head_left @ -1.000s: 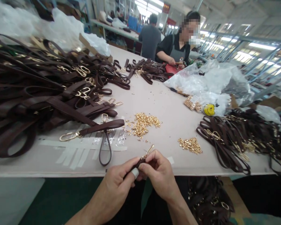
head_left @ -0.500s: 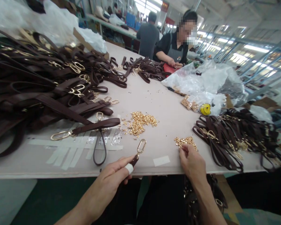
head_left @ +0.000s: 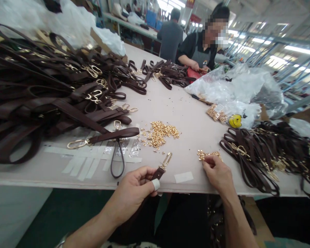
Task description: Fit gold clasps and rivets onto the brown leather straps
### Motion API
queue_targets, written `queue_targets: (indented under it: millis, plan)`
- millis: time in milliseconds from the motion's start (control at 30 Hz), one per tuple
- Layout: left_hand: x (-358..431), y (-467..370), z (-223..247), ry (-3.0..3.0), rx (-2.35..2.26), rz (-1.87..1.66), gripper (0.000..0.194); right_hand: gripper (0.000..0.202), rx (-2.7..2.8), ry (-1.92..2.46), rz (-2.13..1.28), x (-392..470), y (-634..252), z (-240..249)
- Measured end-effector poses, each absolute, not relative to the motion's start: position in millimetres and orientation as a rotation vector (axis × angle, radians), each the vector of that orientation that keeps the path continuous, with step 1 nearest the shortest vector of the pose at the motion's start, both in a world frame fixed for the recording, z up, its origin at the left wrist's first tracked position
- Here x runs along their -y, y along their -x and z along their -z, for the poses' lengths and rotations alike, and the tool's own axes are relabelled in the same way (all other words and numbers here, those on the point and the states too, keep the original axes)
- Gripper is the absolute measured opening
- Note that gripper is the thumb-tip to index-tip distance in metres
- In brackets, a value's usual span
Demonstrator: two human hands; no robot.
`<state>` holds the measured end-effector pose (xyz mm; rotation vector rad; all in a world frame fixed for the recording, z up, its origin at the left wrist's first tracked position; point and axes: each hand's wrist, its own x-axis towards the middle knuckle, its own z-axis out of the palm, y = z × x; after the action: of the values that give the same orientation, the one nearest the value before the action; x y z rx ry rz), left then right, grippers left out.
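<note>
The left hand (head_left: 134,191) pinches a dark brown leather strap (head_left: 157,173) tipped with a gold oval clasp (head_left: 167,159); the right hand (head_left: 218,172) picks at a small pile of gold metal fittings (head_left: 209,155).

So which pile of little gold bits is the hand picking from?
The small pile of gold bits under the right hand, not the larger middle pile.

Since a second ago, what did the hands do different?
The right hand let go of the strap end and moved right to the small pile of gold fittings, fingertips now in it. The left hand went on holding the strap end with its gold clasp. The piles of straps stayed put.
</note>
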<state>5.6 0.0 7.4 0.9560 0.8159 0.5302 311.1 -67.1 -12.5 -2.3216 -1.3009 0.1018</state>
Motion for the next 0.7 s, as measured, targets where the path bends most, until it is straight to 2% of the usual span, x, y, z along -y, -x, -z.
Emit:
queue_targets:
  millis: [133,300,400,700]
  plan:
    - [-0.7,-8.8,-5.9,-0.934,-0.807,-0.564,0.023,0.022,1.262,2.207,-0.163,68.6,-296.7,7.0]
    - [0.9,-12.0,-5.7,-0.956,-0.830,-0.593,0.018,0.015,1.188,1.700,-0.452,76.0,-219.7,1.5]
    - [2.7,-13.3,-5.8,-0.973,-0.798,-0.647,0.016,0.007,1.246,1.543,-0.570,74.8,-178.0,2.3]
    - [6.8,-7.3,-2.9,-1.267,-0.832,-0.743,0.019,0.012,1.455,1.581,-0.370,69.9,-157.8,6.0]
